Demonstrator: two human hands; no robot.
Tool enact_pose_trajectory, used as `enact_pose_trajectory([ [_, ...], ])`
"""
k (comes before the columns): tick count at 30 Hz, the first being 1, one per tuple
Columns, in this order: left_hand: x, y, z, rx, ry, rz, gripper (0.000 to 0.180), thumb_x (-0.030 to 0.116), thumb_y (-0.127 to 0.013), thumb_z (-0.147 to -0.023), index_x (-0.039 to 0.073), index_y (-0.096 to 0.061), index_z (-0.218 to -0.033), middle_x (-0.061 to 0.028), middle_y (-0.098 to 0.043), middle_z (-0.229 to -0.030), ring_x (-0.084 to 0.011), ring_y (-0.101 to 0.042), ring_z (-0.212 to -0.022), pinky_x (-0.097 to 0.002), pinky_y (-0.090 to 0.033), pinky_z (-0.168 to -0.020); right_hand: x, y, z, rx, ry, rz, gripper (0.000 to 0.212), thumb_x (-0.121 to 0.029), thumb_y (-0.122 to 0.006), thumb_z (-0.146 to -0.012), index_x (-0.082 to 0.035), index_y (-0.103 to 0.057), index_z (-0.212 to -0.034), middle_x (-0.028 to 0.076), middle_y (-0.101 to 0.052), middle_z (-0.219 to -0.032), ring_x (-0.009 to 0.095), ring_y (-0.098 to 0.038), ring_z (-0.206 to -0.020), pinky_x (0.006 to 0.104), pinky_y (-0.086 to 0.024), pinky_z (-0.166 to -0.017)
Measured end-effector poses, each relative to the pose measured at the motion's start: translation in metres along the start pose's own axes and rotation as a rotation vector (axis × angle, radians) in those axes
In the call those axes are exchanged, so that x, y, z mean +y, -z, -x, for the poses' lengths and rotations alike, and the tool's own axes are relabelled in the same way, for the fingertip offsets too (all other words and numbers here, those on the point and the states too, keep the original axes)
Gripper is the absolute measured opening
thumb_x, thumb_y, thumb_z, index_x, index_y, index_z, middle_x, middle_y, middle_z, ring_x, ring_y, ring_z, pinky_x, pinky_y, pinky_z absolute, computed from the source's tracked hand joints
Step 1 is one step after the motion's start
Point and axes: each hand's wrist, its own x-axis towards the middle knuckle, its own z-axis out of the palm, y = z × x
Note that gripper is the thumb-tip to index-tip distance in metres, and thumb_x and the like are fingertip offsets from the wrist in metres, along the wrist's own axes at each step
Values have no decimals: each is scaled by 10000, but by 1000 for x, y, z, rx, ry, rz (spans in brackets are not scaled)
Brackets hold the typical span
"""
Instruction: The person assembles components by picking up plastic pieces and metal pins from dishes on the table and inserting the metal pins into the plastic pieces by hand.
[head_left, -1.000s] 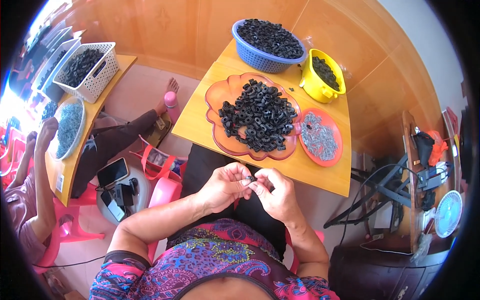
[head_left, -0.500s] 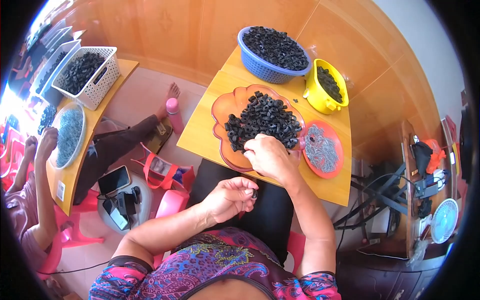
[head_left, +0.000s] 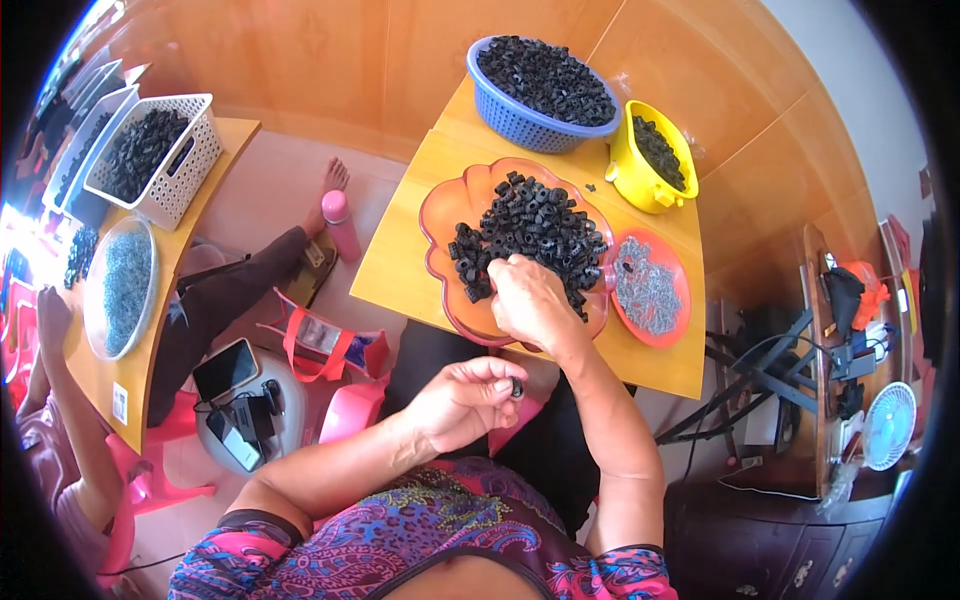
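My left hand [head_left: 462, 405] is raised over my lap, thumb and fingers pinching a small black plastic part [head_left: 516, 387] that looks ring-like. At the near side of an orange scalloped tray [head_left: 437, 215], my right hand [head_left: 532, 298] has its fingers bent down at the edge of a heap of black plastic parts [head_left: 540, 225]. Its fingertips are partly hidden, so whatever it may hold does not show. Close to its right, a red oval dish [head_left: 678, 285] carries many thin silvery metal pieces [head_left: 646, 297], and one dark bit lies among them.
Behind the tray stand a blue basket [head_left: 545, 130] and a yellow bin [head_left: 630, 170], both filled with black parts. Leftward, another person's arm [head_left: 75, 420] rests by a second table with a white basket [head_left: 180, 185]. A pink bottle [head_left: 341, 228] stands on the floor. A small fan [head_left: 889, 425] is far right.
The whole view has shifted slightly. My left fingers have turned a little, showing the black part more clearly. My right hand stays at the heap's near edge, its fingers slightly repositioned.
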Motion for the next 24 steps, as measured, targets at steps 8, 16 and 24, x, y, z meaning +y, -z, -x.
enact_pose_trajectory([
  [8, 4, -5, -1, -85, -63, 18, 147, 91, -556, -905, 60, -603, -1040, -59, -604, -888, -169, -546, -775, -311, -456, -747, -4, 36, 49, 275, -98, -560, 95, 24, -583, -821, -8, -516, -881, 62, -574, -796, 110, -555, -660, 253, -445, -563],
  [16, -7, -5, -2, -15, -34, -107, 172, 94, -535, -911, 49, -606, -1062, -65, -628, -881, -175, -586, -744, -329, -466, -717, -29, 23, 152, 269, -304, -1249, 120, -9, -589, -873, 15, -607, -989, 19, -616, -829, 68, -577, -723, 213, -474, -645],
  [24, -14, -5, -2, 26, -54, -232, 155, 47, -513, -919, 11, -592, -1048, -103, -645, -887, -173, -618, -725, -307, -514, -686, -40, 23, 156, 301, -260, -1186, 67, 26, -597, -843, 14, -574, -905, 15, -592, -765, 61, -564, -685, 198, -461, -614],
])
